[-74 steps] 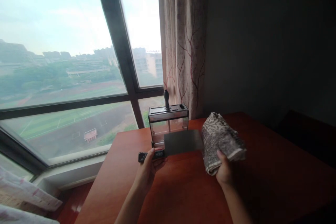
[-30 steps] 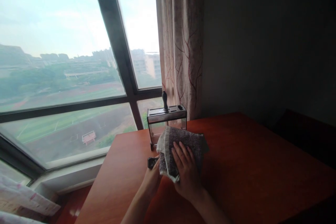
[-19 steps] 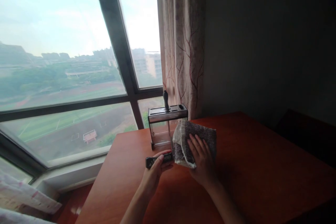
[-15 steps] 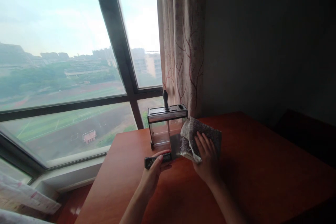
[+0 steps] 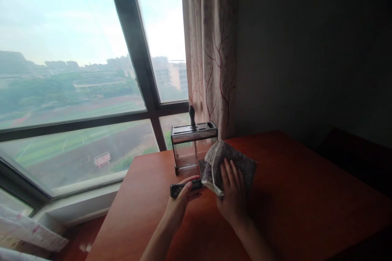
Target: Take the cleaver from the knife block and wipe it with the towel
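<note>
A cleaver's black handle (image 5: 176,190) lies in my left hand (image 5: 183,199), thumb on top and fingers beneath. Only a small strip of its broad blade (image 5: 201,166) shows. A grey towel (image 5: 247,164) with a pale edge, folded over, hides most of that blade. My right hand (image 5: 233,195) is wrapped on the towel, fingers pressed along its near face; the thumb is partly hidden. Just behind the blade stands a clear-sided knife block (image 5: 194,131) with a slotted metal top. One dark-handled tool (image 5: 192,116) is upright in it.
The reddish-brown wooden table (image 5: 147,204) reaches under both hands. Along its left and far side are a large window (image 5: 76,122) and a patterned curtain (image 5: 210,49). A dark wall (image 5: 306,57) rises behind on the right.
My right hand and the towel have slid left along the blade toward the handle, covering more of it. My left hand has barely moved.
</note>
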`<act>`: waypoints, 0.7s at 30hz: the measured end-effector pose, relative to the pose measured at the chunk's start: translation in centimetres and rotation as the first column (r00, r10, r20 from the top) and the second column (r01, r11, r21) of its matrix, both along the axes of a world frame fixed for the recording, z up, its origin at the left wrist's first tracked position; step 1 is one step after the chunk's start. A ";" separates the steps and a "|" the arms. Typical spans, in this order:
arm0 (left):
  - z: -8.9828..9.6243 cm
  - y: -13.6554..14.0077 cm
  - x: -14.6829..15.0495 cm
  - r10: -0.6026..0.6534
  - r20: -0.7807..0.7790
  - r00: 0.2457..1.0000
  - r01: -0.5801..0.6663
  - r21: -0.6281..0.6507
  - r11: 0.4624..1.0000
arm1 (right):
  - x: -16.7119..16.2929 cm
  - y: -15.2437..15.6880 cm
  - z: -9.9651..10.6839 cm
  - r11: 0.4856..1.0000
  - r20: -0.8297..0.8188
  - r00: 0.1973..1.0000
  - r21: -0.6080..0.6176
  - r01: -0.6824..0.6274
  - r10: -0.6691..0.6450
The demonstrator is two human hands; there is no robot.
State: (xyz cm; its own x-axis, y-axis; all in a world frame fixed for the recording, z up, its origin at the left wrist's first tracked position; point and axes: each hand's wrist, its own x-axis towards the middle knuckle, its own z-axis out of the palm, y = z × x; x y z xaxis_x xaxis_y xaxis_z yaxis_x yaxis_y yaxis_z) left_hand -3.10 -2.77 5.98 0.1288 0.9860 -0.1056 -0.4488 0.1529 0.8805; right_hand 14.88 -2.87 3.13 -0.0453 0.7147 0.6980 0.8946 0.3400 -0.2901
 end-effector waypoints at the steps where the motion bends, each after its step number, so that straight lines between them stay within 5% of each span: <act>1: -0.1 0.0 0.1 0.003 0.002 1.000 -0.003 -0.004 1.000 | -0.6 -0.4 0.3 0.999 0.016 0.999 -0.007 -0.033 0.033; 10: -0.4 0.0 0.4 -0.002 0.079 0.997 0.003 -0.016 1.000 | -2.6 -1.1 2.2 0.956 0.107 0.951 -0.081 -0.282 0.290; 16: 0.1 -0.1 -0.1 -0.003 0.024 1.000 0.003 0.007 1.000 | 0.7 0.8 1.7 0.983 0.035 0.983 -0.031 -0.180 0.181; 21: -0.4 0.3 -0.8 -0.025 0.040 0.999 0.024 0.025 0.999 | 3.2 2.5 0.7 0.996 -0.201 0.978 0.075 -0.045 0.059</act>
State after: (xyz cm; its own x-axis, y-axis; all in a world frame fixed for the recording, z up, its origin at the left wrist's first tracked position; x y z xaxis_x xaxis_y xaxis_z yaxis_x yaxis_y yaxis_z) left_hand -3.93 -2.49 5.63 0.1566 0.9847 -0.0759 -0.4808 0.1432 0.8651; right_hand 18.12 -0.38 3.80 0.0662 0.6642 0.7446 0.8001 0.4105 -0.4374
